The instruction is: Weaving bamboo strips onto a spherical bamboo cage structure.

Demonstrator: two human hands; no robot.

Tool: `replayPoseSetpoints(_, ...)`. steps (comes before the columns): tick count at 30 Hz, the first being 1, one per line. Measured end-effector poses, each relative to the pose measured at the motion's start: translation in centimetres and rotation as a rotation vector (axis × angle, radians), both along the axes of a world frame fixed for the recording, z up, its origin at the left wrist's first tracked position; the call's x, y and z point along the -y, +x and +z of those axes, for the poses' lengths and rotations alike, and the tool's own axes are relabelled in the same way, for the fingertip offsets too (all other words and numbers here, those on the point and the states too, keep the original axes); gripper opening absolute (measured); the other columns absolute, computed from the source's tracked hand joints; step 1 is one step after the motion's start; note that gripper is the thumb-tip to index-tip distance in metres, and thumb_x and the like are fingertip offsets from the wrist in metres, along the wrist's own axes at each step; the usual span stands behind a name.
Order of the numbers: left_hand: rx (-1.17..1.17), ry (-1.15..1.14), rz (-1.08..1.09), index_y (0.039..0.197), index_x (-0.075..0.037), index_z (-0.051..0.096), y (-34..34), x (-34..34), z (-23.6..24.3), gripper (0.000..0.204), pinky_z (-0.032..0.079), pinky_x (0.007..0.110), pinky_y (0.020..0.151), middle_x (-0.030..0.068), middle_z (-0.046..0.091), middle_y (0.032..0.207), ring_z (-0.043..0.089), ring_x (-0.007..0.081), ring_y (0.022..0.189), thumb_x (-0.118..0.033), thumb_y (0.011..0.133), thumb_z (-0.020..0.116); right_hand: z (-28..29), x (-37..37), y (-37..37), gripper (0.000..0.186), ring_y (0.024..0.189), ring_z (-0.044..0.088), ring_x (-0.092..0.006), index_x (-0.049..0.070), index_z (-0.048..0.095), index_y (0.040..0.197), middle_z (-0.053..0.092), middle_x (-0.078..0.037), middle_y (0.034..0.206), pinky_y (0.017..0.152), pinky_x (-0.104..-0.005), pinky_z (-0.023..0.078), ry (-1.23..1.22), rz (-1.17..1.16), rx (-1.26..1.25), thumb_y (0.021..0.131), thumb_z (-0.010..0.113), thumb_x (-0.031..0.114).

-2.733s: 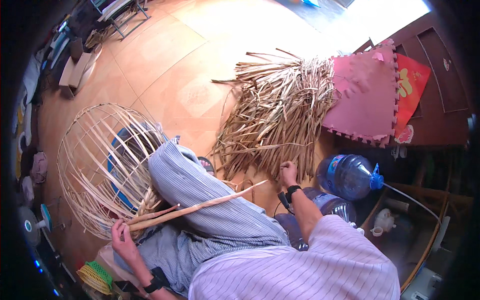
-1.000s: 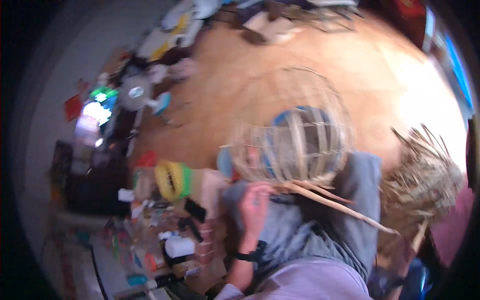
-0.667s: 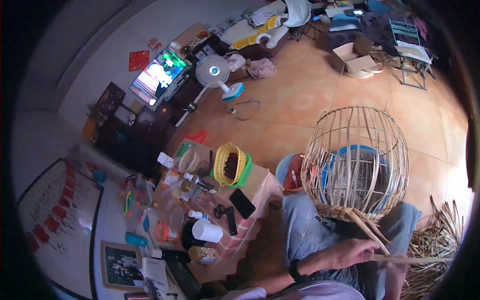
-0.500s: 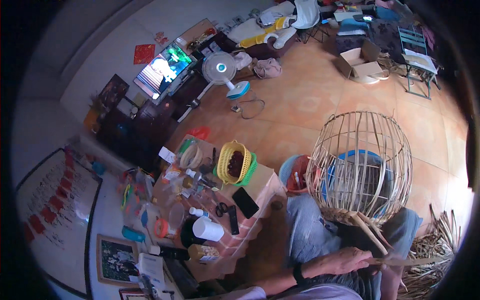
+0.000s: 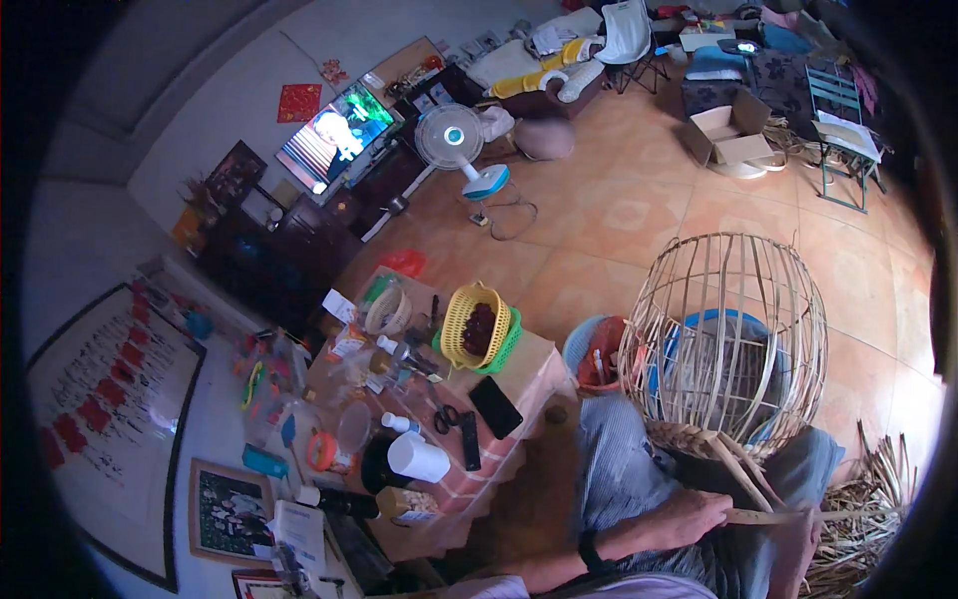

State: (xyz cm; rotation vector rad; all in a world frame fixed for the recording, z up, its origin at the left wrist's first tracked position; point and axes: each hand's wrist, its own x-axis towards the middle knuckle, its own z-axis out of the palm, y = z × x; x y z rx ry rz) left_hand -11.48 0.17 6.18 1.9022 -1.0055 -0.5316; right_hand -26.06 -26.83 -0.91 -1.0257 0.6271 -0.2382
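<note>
Between my knees stands an open-weave basket frame [image 5: 720, 344] of thin pale strips, with a blue-rimmed tub [image 5: 654, 364] seen through its bars. A braided band of plant strips [image 5: 689, 440] sits at its near edge, and loose strip ends [image 5: 743, 471] hang from it toward me. My left hand [image 5: 694, 519], below a black wristband, is closed around one end of a flat pale plant strip [image 5: 763, 517]. The strip stretches right, past my right hand [image 5: 795, 544]. The fingers of that hand are blurred and partly hidden, so their grip does not show.
Dry plant strips [image 5: 866, 529] lie piled at the right. On the left, a cluttered table [image 5: 539, 364] holds a yellow basket [image 5: 464, 334], a phone [image 5: 495, 406], scissors [image 5: 444, 417] and a white container [image 5: 417, 457]. A fan [image 5: 449, 137], cardboard box [image 5: 728, 130] and folding chair [image 5: 838, 130] stand farther off.
My view has shifted slightly, so the scene sits lower and to the right. My left hand has drawn a little left, still holding the plant strip.
</note>
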Motion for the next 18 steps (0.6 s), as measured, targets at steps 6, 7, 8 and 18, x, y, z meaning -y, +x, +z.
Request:
replayPoseSetpoints(6,-0.053,-0.108,0.047,0.122,-0.001,0.051,-1.4,4.0,2.6,0.025,0.054,0.055,0.07,0.0238,0.072,0.086,0.072,0.0465,0.082,-0.016,0.105,0.063,3.6,-3.3,3.7,0.022,0.097,0.059,-0.0124,0.007,0.06,0.121,0.059,-0.002,0.104,0.088,-0.032,0.049,-0.33,0.04,-0.002,0.109,0.057,0.025)
replayPoseSetpoints(7,-0.033,-0.089,0.052,0.124,-0.001,0.051,-1.5,4.3,2.2,0.026,0.054,0.055,0.068,0.0244,0.071,0.085,0.072,0.0466,0.081,-0.016,0.106,0.062,5.1,-3.9,4.5,0.024,0.099,0.059,-0.0122,0.006,0.06,0.122,0.059,-0.002,0.104,0.09,-0.0321,0.05,-0.317,0.044,-0.014,0.109,0.057,0.026)
replayPoseSetpoints(8,-0.065,-0.073,0.058,0.127,0.0,0.054,-1.4,4.6,1.8,0.028,0.054,0.054,0.065,0.0256,0.071,0.083,0.072,0.0464,0.077,-0.019,0.107,0.061,4.7,-2.4,5.1,0.031,0.097,0.06,-0.0123,0.007,0.06,0.122,0.059,-0.003,0.104,0.086,-0.03,0.05,-0.305,0.108,0.071,0.113,0.053,0.035)
replayPoseSetpoints(18,-0.321,-0.08,-0.014,0.117,0.003,0.06,-0.6,5.4,1.9,0.027,0.052,0.049,0.075,0.0268,0.067,0.088,0.068,0.0447,0.083,-0.023,0.109,0.059,9.5,-4.7,9.8,0.035,0.045,0.028,-0.0048,0.015,0.055,0.103,0.031,0.008,0.06,0.04,-0.0229,0.027,0.616,-0.236,0.319,0.116,0.046,0.046)
